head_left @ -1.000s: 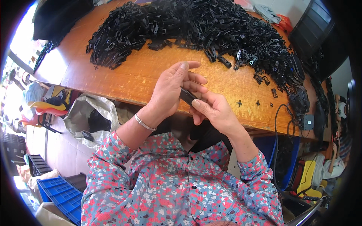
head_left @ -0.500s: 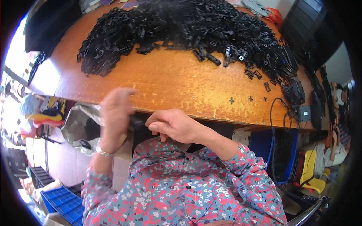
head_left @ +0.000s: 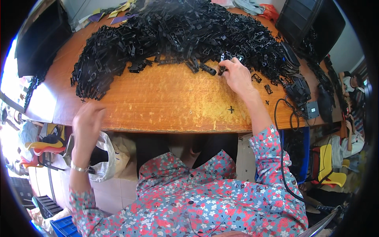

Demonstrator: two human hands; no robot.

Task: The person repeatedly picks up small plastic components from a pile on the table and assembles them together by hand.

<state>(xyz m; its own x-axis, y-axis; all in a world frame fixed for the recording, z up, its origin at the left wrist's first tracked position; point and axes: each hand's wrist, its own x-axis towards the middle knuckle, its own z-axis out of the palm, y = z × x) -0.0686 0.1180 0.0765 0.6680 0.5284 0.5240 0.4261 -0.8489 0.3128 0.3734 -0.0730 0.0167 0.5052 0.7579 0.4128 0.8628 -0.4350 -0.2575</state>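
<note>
The right hand (head_left: 237,75) reached across the table (head_left: 158,106) to the near edge of the heap (head_left: 177,35) of black plastic clips, its fingertips closed on one clip (head_left: 222,70) there, probably because loose pieces at the fringe lift out most easily. The left hand (head_left: 87,124) hung off the table's front edge above a plastic bag (head_left: 103,158), blurred, fingers spread and apparently empty. The orange wooden top was worn and scuffed, with stray clips and a black cable (head_left: 282,130) near the right side. Beyond it, the room looked cluttered, with a yellow chair (head_left: 327,166) nearby.
</note>
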